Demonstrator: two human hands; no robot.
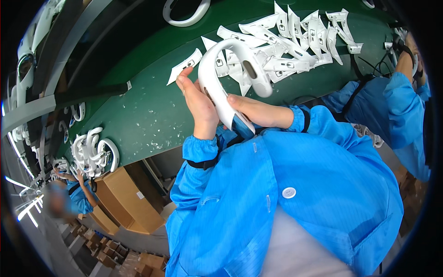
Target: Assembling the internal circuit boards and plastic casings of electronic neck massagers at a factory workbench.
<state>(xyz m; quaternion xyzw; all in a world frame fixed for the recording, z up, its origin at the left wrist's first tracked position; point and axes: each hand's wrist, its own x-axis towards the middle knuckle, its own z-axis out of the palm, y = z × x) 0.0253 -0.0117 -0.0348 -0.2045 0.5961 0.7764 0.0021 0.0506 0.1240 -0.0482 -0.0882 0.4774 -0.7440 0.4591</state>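
Here, one white loop (212, 73), right hand (262, 112) pinching it, left hand (200, 105) spread alongside, one green table (143, 108).

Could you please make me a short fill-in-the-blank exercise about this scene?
1. The curved device between the left hand and the right hand is mostly ____ in colour.
2. The heap of thin parts lies on a worktop coloured ____.
3. The large cardboard box stands on the person's ____ side, not the right.
4. The jacket worn by the person is coloured ____.

Missing words: white; green; left; blue.
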